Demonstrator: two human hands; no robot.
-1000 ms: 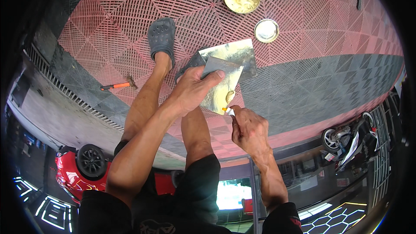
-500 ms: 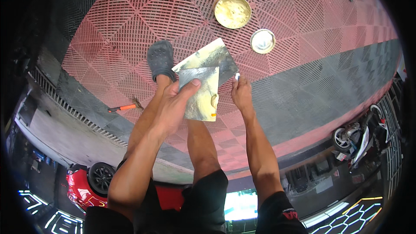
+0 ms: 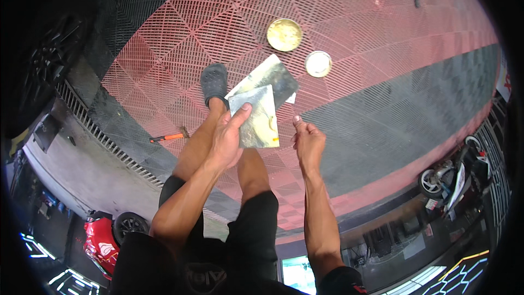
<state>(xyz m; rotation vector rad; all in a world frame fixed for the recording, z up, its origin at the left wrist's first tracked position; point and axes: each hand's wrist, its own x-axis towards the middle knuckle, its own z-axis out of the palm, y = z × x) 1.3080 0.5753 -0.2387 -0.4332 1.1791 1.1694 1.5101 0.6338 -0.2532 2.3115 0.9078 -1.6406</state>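
My left hand [image 3: 226, 137] grips a flat, squarish plate [image 3: 254, 117], thumb on top. The plate's grey face carries smeared pale yellow paste and a small orange-yellow streak near its edge. To the plate's right, my right hand [image 3: 309, 142] is closed, thumb against curled fingers; anything pinched there is too small to make out. Partly behind the held plate is a larger smeared board [image 3: 284, 79], with a white scrap [image 3: 291, 98] at its corner. Beyond it on the floor stand an uncovered round tin of yellow paste [image 3: 284, 35] and a round lid [image 3: 318, 64].
Red and black grid tiles [image 3: 371, 49] cover the floor. A hammer with an orange handle [image 3: 169, 137] lies left of my leg, near a drain grate [image 3: 103, 136]. My dark clog [image 3: 214, 81] is beside the board. A motorcycle [image 3: 453, 177] stands at right.
My right hand has drawn back from the larger board's corner toward me, leaving the white scrap showing there. My left hand still holds the plate. The view has shifted.
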